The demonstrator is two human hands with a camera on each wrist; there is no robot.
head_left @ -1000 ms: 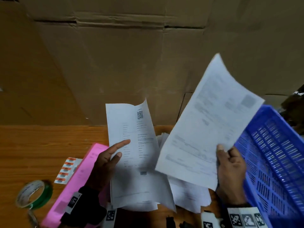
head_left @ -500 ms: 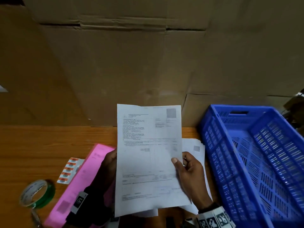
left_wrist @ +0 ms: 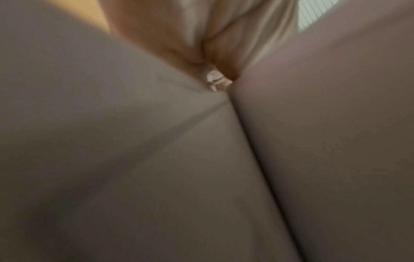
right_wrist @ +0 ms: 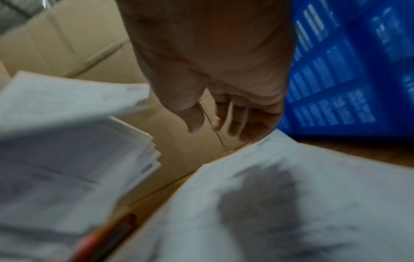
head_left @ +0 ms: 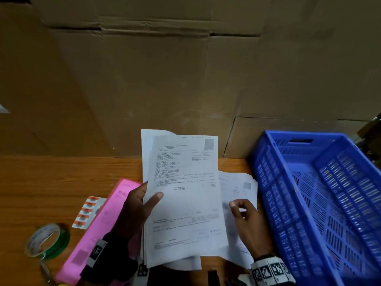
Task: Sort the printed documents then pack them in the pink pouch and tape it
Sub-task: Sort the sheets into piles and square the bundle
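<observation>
left hand (head_left: 137, 205) held a sheaf of printed documents (head_left: 185, 203) upright above the wooden table (head_left: 51, 182), thumb across the front sheet and fingers curled behind it, so the grasp was a pinch on the left edge. several sheets sat behind the front one, their top edges offset. left wrist view was filled with blurred grey surfaces at close range; nothing there could be identified.

right hand (head_left: 245, 215) was just right of the held sheaf, not touching it, fingers loosely curled and grasping nothing. right wrist view confirmed this: fingers (right_wrist: 233, 115) hung relaxed over a second pile of papers (head_left: 239, 188) lying flat on the table, between the held sheaf and the blue crate (head_left: 319, 203).

pink pouch (head_left: 97, 230) lay flat on the table to the left of the left hand, partly under the wrist. a strip of orange labels (head_left: 87, 211) lay touching or just beside its left edge; which of the two was not clear. green tape roll (head_left: 47, 240) stood near the front left corner, apart from the pouch. cardboard boxes (head_left: 165, 79) formed the wall behind the table.
</observation>
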